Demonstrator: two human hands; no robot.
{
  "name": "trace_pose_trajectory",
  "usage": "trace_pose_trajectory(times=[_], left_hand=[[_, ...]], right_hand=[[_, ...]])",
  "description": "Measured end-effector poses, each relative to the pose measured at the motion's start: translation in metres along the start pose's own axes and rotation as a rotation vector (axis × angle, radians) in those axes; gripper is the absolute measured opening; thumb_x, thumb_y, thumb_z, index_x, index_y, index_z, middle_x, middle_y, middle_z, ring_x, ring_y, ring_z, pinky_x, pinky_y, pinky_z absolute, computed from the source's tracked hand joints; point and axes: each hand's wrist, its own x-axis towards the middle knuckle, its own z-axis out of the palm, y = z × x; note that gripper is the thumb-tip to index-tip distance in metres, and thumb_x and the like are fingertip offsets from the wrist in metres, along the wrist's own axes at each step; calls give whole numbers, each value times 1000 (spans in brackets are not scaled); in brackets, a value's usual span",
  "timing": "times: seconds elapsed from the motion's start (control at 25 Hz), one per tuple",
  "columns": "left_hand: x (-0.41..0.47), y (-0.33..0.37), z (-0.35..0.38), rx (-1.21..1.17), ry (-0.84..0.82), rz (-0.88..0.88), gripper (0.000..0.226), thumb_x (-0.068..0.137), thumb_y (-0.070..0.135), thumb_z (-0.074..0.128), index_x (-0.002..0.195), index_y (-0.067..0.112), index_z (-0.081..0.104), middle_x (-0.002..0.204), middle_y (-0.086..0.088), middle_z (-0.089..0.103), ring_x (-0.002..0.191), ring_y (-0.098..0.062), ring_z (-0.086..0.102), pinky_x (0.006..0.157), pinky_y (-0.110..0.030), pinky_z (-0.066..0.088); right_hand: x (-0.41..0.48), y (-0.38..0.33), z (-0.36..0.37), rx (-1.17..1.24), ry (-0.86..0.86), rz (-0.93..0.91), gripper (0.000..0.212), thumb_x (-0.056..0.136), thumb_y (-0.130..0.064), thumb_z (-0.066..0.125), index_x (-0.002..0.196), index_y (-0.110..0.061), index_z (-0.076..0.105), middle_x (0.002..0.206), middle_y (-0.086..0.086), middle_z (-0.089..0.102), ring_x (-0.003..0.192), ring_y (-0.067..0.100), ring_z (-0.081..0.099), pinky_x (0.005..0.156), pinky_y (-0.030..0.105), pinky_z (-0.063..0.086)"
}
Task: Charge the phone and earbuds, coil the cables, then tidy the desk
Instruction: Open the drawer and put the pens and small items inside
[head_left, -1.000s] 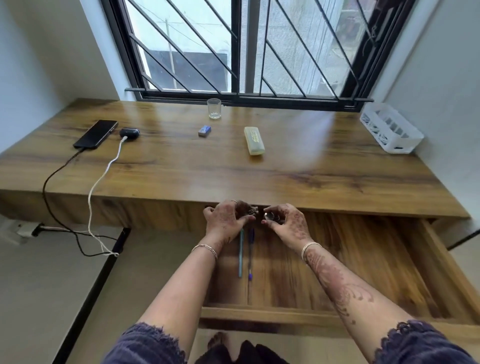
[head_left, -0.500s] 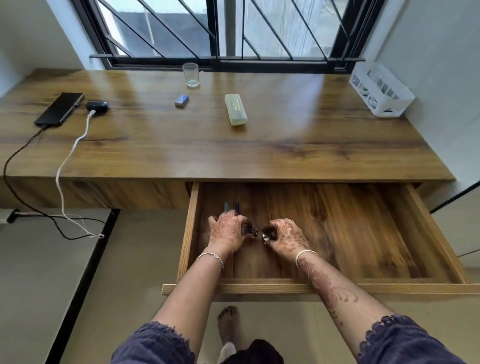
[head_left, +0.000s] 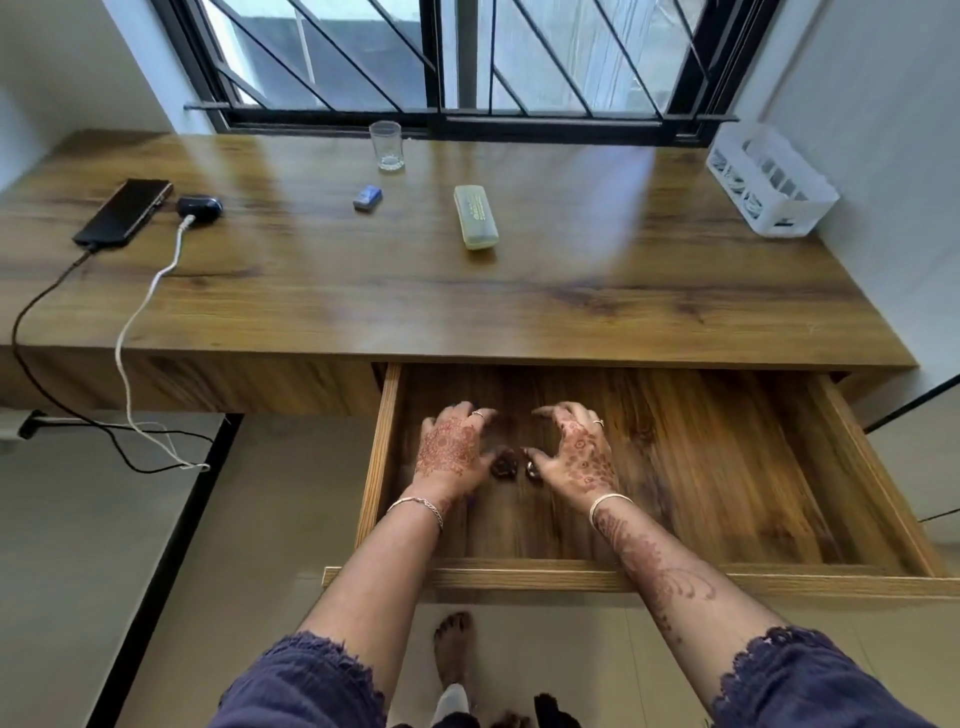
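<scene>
So the desk (head_left: 519, 301) has its drawer (head_left: 701, 467) hanging open, and the person has both hands down in it. Take the desktop as a clock with 6 on their side. The phone (head_left: 124, 210) lies flat around 10 o'clock with a black cable (head_left: 62, 270) in its near end. The earbuds case (head_left: 199, 208) sits just to its right with a white cable (head_left: 178, 247) plugged in. Both cables trail off the 9 o'clock edge, uncoiled.

Left hand (head_left: 452, 447) and right hand (head_left: 579, 449) are palm-down, fingers spread and loosely bent, gripping nothing. Two small dark bits (head_left: 504, 466) lie on the drawer floor between the thumbs, but it's too blurry to say whether the thumbs touch them.

Glass (head_left: 387, 146) at 12, pale green case (head_left: 475, 217) near the middle, white basket (head_left: 769, 182) at 2.
</scene>
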Motion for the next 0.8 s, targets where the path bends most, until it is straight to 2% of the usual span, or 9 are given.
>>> trace_pose_trajectory(times=[0.08, 0.16, 0.36, 0.48, 0.6, 0.8], left_hand=[[2, 5, -24, -128, 152, 15, 44, 86, 45, 62, 126, 28, 55, 110, 1, 57, 110, -19, 52, 94, -34, 43], [10, 5, -54, -230, 279, -11, 40, 87, 43, 61, 123, 25, 58, 104, 1, 59, 105, -18, 53, 92, -31, 46], [59, -35, -130, -324, 476, -127, 40, 90, 30, 59, 128, 20, 55, 116, -2, 57, 115, -21, 50, 102, -30, 40], [105, -70, -167, -302, 496, -167, 44, 91, 26, 55, 134, 16, 50, 127, -6, 53, 121, -24, 46, 106, -30, 34], [160, -102, -188, -283, 448, -198, 47, 92, 27, 53, 137, 16, 46, 130, -8, 49, 124, -26, 43, 106, -30, 31], [244, -153, -188, -276, 338, -296, 49, 91, 28, 52, 138, 16, 43, 134, -10, 44, 125, -29, 40, 106, -32, 31]], right_hand=[[12, -16, -11, 10, 101, -68, 47, 75, -32, 77, 118, -24, 61, 118, -1, 55, 112, 18, 50, 98, 26, 41], [32, -37, -18, -4, 145, -111, 50, 79, -38, 71, 125, -24, 57, 124, 1, 52, 117, 19, 48, 101, 31, 40], [113, -96, -20, 14, 146, -78, 63, 83, -40, 64, 139, -25, 41, 140, 2, 39, 131, 22, 34, 111, 34, 26], [171, -128, -14, 62, 190, 26, 60, 82, -34, 65, 136, -20, 42, 139, 6, 40, 129, 26, 36, 109, 37, 29], [221, -158, 8, 29, 222, 46, 57, 81, -30, 64, 133, -21, 44, 138, 4, 42, 128, 27, 38, 106, 39, 33], [293, -173, 37, -87, 330, 229, 66, 73, -32, 68, 135, -25, 44, 144, 3, 39, 128, 27, 37, 101, 40, 33]])
